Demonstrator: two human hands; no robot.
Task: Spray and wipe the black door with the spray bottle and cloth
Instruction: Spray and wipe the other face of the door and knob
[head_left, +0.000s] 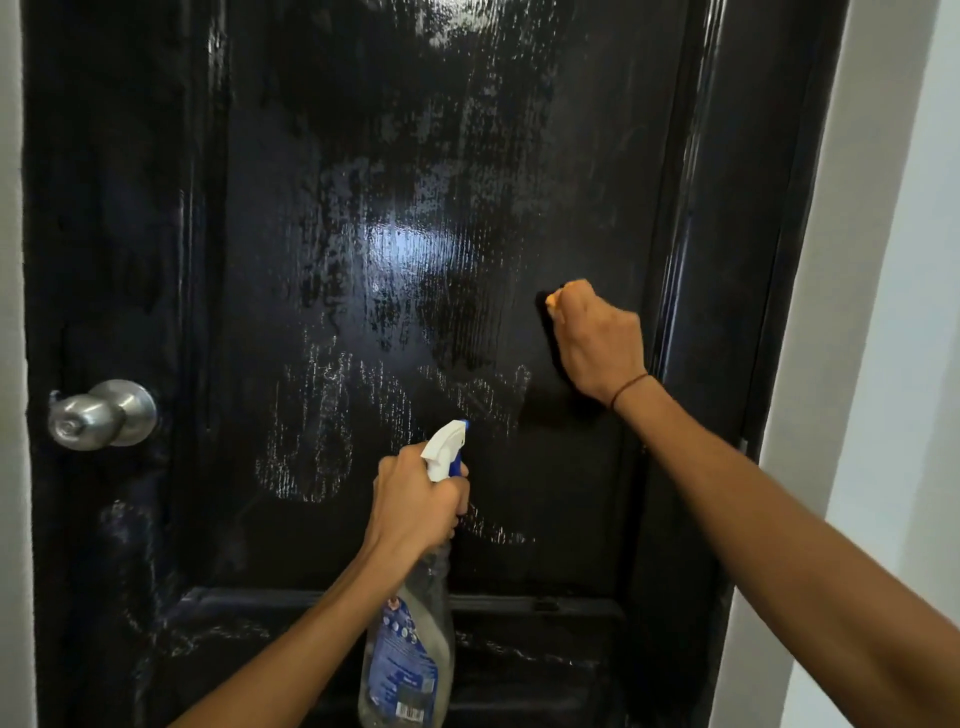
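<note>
While wet streaks and droplets glisten across its central panel, the black door (322, 234) fills nearly the whole view, standing upright with its long axis vertical. Against the panel's right side, the right hand (597, 340) is a closed grip, bunching a yellow cloth (554, 300) of which only a corner shows; it is pressed to the surface, likely to wipe the spray. Lower, near the centre, the left hand (415, 501) curls around the neck of the spray bottle (410, 639), fingers at the trigger. The bottle stands roughly upright, its white nozzle aimed up and slightly right toward the door, probably ready to spray again. A silver doorknob (101, 414) sits at the left edge.
</note>
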